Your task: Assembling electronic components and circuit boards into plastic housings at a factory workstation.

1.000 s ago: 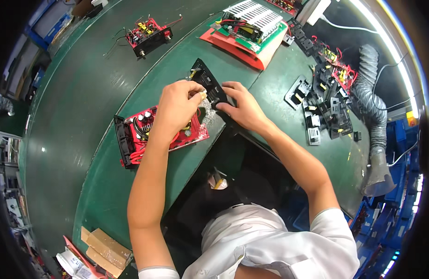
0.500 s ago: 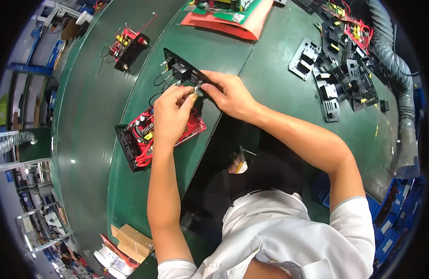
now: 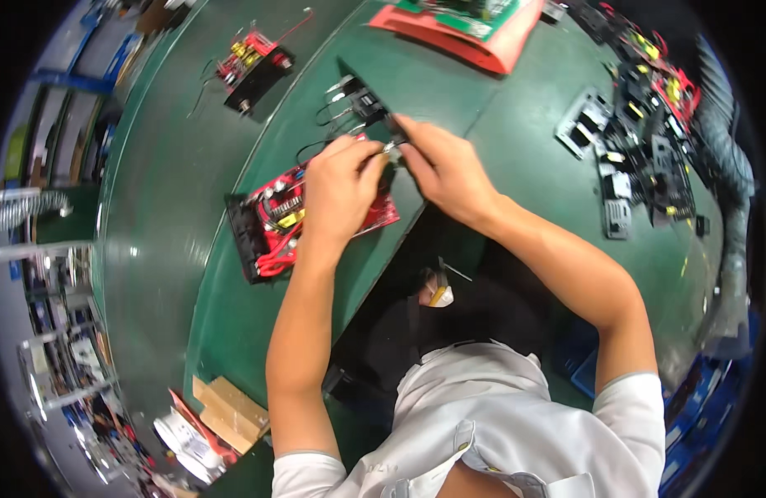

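A black slotted panel [image 3: 368,104] with a black socket and thin wires stands tilted over the bench, its near end in my right hand [image 3: 451,170]. The fingers of that hand are closed round the panel's edge, thumb on the near side. My left hand [image 3: 343,187] pinches at a small shiny metal piece [image 3: 390,149] against the panel; its exact kind is hidden by the fingertips. Below and behind my left hand lies a red circuit board [image 3: 275,224] with coils, red wires and a black end plate [image 3: 247,241]. Black wires run from the panel toward the board.
Another red board on a black plate [image 3: 258,79] lies farther left. At the top, a green circuit board [image 3: 482,25] rests on orange-red sheets [image 3: 449,41]. Several black panels [image 3: 648,158] are heaped at the right, beside a grey hose [image 3: 727,158]. Cardboard [image 3: 229,415] sits lower left.
The whole view has shifted, so the bench things appear farther right. Both hands stay at the panel in much the same grip, and the panel looks more edge-on.
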The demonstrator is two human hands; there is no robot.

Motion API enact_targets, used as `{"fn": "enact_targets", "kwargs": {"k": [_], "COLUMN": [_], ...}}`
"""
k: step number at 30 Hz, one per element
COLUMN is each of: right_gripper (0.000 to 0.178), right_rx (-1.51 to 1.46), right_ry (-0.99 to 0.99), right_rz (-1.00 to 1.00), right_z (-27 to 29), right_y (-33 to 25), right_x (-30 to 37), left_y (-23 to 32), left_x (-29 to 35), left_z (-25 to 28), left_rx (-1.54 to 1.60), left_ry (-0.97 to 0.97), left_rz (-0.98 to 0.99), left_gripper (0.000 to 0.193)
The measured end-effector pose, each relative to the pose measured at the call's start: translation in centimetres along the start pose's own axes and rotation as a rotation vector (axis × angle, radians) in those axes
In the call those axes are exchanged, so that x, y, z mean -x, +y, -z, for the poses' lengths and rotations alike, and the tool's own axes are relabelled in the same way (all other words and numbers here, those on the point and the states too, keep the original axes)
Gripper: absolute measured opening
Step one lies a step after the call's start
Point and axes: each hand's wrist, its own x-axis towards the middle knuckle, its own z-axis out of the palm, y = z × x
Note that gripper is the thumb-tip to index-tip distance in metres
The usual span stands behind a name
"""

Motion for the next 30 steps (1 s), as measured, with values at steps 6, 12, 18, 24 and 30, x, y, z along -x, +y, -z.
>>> {"fn": "enact_targets", "kwargs": {"k": [6, 12, 18, 24, 30], "right_gripper": [0.035, 0.036, 0.039, 0.04, 0.038], "right_rx": [0.169, 0.19, -0.146, -0.171, -0.089], "right_ry": [0.014, -0.009, 0.033, -0.036, 0.054], "right_rz": [0.049, -0.079, -0.347, -0.379, -0.36], "right_z": [-0.6, 0.5, 0.6, 0.0, 2.0], "right_y": [0.2, 1.4, 2.7, 2.0, 2.6], "right_x": [0.3, 0.9, 1.9, 1.7, 1.1], "left_y": [-1.3, -1.6, -0.6, -2.1, -0.5], "left_x": [0.4, -0.3, -0.5, 0.1, -1.2], "left_z": [-0.8, -3.1, -3.3, -5.1, -5.3], "left_rx": [-0.075, -0.299, -0.327, -0.227, -0.082], "left_ry": [0.093, 0.104, -0.094, 0.033, 0.029], "left_rz": [-0.181, -0.184, -0.153, -0.125, -0.13], "left_gripper": [0.013, 0.011, 0.015, 0.02, 0.021]}}
